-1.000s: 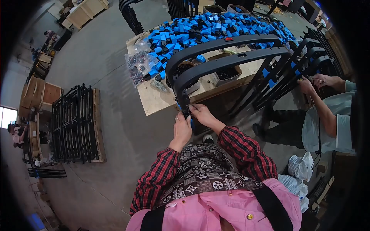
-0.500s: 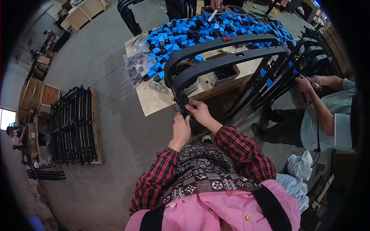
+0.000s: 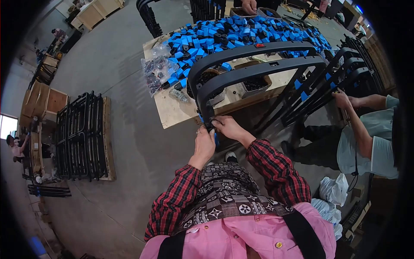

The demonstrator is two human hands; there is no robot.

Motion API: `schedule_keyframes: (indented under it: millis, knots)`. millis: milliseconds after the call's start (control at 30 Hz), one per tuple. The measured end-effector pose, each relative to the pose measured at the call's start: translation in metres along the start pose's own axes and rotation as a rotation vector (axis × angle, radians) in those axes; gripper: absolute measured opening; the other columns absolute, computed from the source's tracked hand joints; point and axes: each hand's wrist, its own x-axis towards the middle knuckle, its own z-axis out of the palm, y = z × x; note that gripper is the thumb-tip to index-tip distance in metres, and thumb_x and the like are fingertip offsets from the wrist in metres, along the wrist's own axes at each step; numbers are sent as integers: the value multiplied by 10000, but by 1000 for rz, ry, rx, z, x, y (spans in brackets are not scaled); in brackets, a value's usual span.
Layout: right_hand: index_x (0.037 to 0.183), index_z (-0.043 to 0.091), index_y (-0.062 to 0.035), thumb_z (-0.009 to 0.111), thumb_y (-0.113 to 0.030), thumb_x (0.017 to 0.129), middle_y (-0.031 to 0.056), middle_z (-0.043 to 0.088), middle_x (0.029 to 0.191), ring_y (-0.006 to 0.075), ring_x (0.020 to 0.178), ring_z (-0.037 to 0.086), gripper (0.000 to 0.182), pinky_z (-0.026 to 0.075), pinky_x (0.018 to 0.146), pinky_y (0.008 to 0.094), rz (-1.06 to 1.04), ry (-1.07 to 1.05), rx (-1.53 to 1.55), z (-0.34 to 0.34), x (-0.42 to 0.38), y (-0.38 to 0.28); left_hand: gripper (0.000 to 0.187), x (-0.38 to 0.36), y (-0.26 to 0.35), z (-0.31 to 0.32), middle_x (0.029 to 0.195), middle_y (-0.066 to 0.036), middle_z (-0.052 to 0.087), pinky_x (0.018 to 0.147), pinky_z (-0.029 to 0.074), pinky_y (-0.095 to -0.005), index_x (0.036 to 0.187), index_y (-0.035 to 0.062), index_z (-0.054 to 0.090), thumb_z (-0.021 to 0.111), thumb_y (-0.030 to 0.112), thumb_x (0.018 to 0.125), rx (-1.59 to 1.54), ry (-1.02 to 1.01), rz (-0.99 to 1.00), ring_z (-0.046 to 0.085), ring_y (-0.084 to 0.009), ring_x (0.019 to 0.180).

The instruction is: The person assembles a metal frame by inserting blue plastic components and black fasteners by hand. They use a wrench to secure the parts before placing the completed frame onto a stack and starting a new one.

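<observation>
A black curved tubular frame (image 3: 258, 72) arches ahead of me, its near leg coming down to my hands. My left hand (image 3: 203, 146) is closed round the lower part of that leg, thumb upward. From the other side, my right hand (image 3: 232, 128) presses its bent fingers together against the leg; anything small between them is hidden. A bit of blue (image 3: 216, 138) shows just beneath the fingers. Behind it stands a second black frame (image 3: 241, 52) of the same shape, with a red spot on top.
A wooden table (image 3: 170, 113) bears a heap of blue and black plastic pieces (image 3: 207, 36), plastic bags (image 3: 157, 73) and boxes of small black parts (image 3: 254, 84). At right, a co-worker's hands (image 3: 345, 100) are at more black frames (image 3: 355, 64). Another person's hand (image 3: 249, 6) is across the table.
The view has shifted slightly. My hands stay at the frame's leg, the right one a little flatter. Across the table, the white object in the other person's hand no longer shows.
</observation>
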Motion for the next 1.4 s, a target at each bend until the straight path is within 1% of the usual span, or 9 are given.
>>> schedule_keyframes:
  millis: [200, 300, 467, 600, 767, 833, 933, 1067, 1400]
  knots:
    - [872, 552, 55, 501, -192, 872, 93, 531, 634, 135, 544, 483, 252, 409, 514, 280, -15, 75, -74, 8, 1, 4, 316, 0, -3, -1, 916, -287, 525, 728, 416, -457, 1032, -90, 432, 477, 168, 854, -15, 28, 44, 517, -428, 846]
    - [775, 542, 41, 503, -254, 864, 89, 532, 605, 152, 568, 522, 310, 423, 537, 287, 283, 77, 241, 14, -6, 1, 319, -2, -11, 1, 896, -271, 535, 732, 421, -442, 1035, -82, 435, 495, 167, 846, -41, 58, 83, 527, -410, 840]
    - [996, 546, -10, 512, -181, 869, 8, 558, 758, 78, 654, 515, 216, 424, 563, 211, 125, 269, 542, 24, -19, 10, 424, -2, -24, 10, 1022, -225, 493, 761, 441, -385, 1125, -67, 394, 553, 153, 800, -83, 138, 163, 521, -347, 907]
    - [1013, 537, -5, 524, -163, 858, 4, 556, 780, 68, 675, 512, 221, 423, 584, 210, 156, 223, 582, 28, -17, 13, 484, -7, -24, 3, 1107, -230, 435, 838, 401, -409, 1155, -43, 378, 579, 124, 747, -174, 191, 197, 425, -364, 1039]
    - [971, 548, 18, 527, -178, 853, 34, 554, 747, 79, 637, 493, 230, 415, 578, 224, 181, 246, 591, 31, -22, 8, 471, 7, -58, -24, 1056, -170, 481, 761, 466, -339, 1178, -27, 396, 534, 9, 729, -216, 182, 150, 529, -280, 941]
    - [979, 539, 21, 530, -160, 849, 36, 556, 745, 86, 646, 502, 223, 426, 592, 229, 138, 385, 546, 33, -31, 8, 382, 31, -91, -25, 969, -161, 547, 721, 471, -328, 1118, -27, 469, 519, 17, 741, -190, 223, 120, 567, -250, 857]
    - [990, 537, 18, 537, -135, 839, 43, 567, 758, 95, 667, 521, 215, 436, 610, 231, 242, 356, 545, 37, -52, 36, 225, 73, -107, -34, 857, -222, 596, 723, 450, -412, 934, -29, 575, 483, 42, 741, -183, 94, 19, 572, -361, 801]
    - [967, 551, 19, 557, -102, 816, 57, 584, 777, 103, 684, 540, 193, 445, 619, 235, 443, 421, 546, 60, -115, 101, 220, 139, -117, -40, 830, -234, 590, 711, 447, -432, 944, -16, 578, 480, 57, 761, 81, 164, 226, 565, -376, 793]
    - [915, 573, 44, 545, -69, 789, 105, 618, 762, 142, 694, 584, 171, 467, 608, 266, 935, 679, 441, 94, -264, 115, 254, 301, -139, -98, 827, -242, 589, 699, 449, -442, 930, -1, 610, 439, 74, 757, 397, 472, 100, 567, -384, 801]
